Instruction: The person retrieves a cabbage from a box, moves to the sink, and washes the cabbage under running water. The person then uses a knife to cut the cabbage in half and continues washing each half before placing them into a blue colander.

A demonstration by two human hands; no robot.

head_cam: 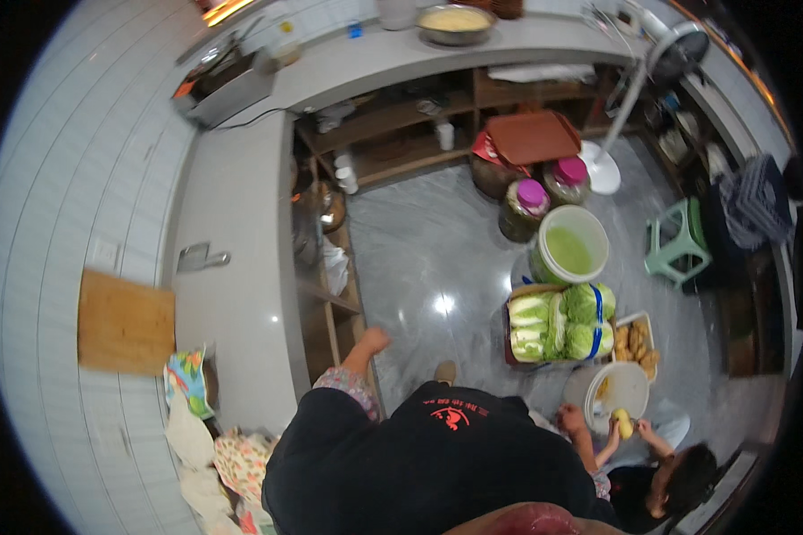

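Observation:
My left hand (373, 340) hangs over the floor beside the wooden shelves under the left counter, with its fingers curled. At the lower right, my right hand (571, 418) hangs near a white bucket (632, 391), and what its fingers do is too small to tell. Ahead to the right stands a box of Chinese cabbages (530, 328), some bound with blue tape. Potatoes (632, 342) lie in a white crate beside it. On the left counter rests a cleaver (202, 257). The black shirt front fills the bottom of the view.
Another person (686, 471) sits at the lower right, holding a peeled potato (622, 424) over the bucket. Farther ahead stand a green-tinted bucket (573, 244), jars with pink lids (530, 193), a red-brown tray (534, 137), a fan (626, 110) and a green stool (679, 242). A cutting board (126, 322) leans on the left wall.

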